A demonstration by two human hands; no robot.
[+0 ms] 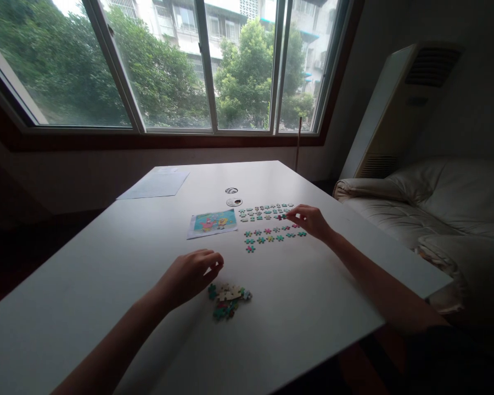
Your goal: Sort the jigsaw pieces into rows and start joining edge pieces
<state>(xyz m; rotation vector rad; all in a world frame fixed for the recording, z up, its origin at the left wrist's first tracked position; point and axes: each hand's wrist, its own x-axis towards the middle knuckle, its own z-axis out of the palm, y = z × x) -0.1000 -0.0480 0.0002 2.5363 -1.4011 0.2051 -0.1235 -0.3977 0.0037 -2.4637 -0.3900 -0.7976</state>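
My right hand (310,220) reaches over the far right of the white table (304,302). Its thumb and fingertips pinch a small dark jigsaw piece (281,217) at the right part of the laid-out rows. Spaced rows of jigsaw pieces (270,239) lie around and below it. My left hand (195,273) hovers palm down, fingers curled and the thumb close to the index fingertip. Whether a piece is between them I cannot make out. Just below that hand is a heap of mixed jigsaw pieces (229,296), some with pale backs up. A cartoon picture sheet (213,223) lies left of the rows.
Two round marks or discs, a nearer one (234,202) and a farther one (231,190), are beyond the picture sheet. Paper sheets (154,184) lie at the table's far left corner. A pale leather sofa (444,203) stands right of the table, beneath a tall air conditioner (395,104).
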